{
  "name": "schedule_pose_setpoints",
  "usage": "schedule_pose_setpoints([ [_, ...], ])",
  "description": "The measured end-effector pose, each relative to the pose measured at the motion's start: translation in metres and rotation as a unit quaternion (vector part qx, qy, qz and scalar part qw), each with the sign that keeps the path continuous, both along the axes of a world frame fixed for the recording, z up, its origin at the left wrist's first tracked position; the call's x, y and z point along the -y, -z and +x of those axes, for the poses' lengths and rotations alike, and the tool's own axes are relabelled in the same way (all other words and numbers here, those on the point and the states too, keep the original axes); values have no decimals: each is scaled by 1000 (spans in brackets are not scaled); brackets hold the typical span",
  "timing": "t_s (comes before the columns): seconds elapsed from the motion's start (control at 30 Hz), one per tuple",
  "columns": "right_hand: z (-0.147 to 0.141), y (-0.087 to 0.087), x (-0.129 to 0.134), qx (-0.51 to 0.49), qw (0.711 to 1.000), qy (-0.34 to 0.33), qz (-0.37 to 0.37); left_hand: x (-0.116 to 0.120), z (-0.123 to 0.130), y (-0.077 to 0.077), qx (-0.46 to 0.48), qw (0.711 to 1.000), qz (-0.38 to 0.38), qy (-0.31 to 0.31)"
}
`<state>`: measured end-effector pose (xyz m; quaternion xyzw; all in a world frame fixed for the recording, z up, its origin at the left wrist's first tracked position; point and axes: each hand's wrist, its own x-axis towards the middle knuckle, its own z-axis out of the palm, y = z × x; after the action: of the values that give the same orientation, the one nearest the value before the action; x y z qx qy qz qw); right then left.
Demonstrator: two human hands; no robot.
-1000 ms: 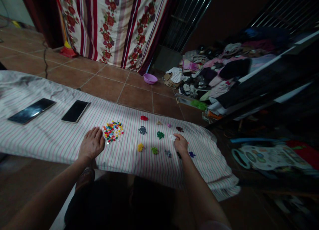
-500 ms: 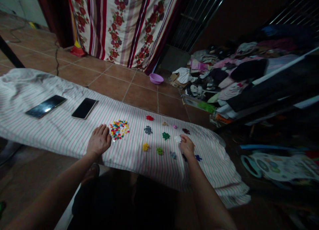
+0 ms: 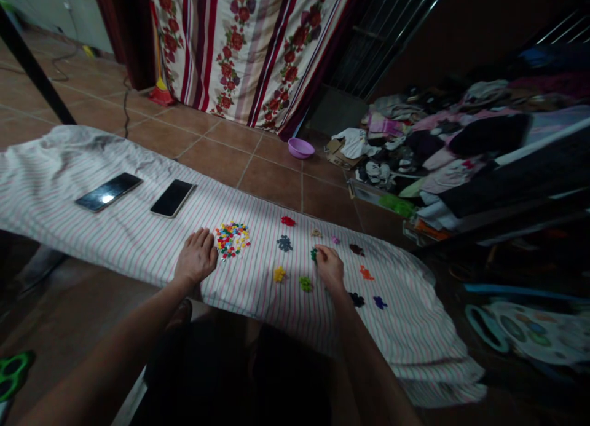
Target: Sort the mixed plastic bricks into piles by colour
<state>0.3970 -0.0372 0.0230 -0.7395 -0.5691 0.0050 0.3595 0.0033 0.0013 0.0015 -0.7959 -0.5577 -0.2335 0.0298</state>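
Note:
My left hand (image 3: 198, 256) lies flat on the striped cloth, its fingers stretched out beside a mixed pile of small coloured pieces (image 3: 233, 239). My right hand (image 3: 330, 268) is over the dark green pieces (image 3: 314, 254), partly covering them, with fingertips drawn together; whether they hold a piece is hidden. Around it lie small single-colour piles: grey (image 3: 284, 243), red (image 3: 288, 220), yellow (image 3: 279, 274), light green (image 3: 305, 283), beige (image 3: 316, 232), pink (image 3: 335, 240), brown (image 3: 356, 249), orange (image 3: 366, 272), black (image 3: 356, 299) and dark blue (image 3: 380, 302).
Two phones (image 3: 109, 192) (image 3: 173, 198) lie on the left part of the striped cloth (image 3: 258, 309). Beyond its far edge, a purple basin (image 3: 301, 148) stands on the tiled floor. Heaped clothes (image 3: 442, 137) fill the right background; a flowered curtain (image 3: 258, 51) hangs behind.
My right hand has moved left from the white pieces to the dark green ones, uncovering the orange and black piles. The left hand stays by the mixed pile. The view has shifted slightly.

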Motion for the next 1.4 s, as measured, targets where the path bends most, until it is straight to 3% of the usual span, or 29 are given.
schedule_pose_setpoints([
  [0.47,-121,6,-30,-1,972,-235,-15,1,1,-3,-9,1000,-12,1],
  [0.8,-209,-7,-54,70,941,-324,-69,1,0,-3,-8,1000,-13,11],
  [1.07,-216,-16,-62,130,937,-294,-137,2,2,-4,13,1000,-24,7],
  [1.4,-221,-13,-71,129,944,-270,-143,2,2,-3,12,1000,-13,2],
])
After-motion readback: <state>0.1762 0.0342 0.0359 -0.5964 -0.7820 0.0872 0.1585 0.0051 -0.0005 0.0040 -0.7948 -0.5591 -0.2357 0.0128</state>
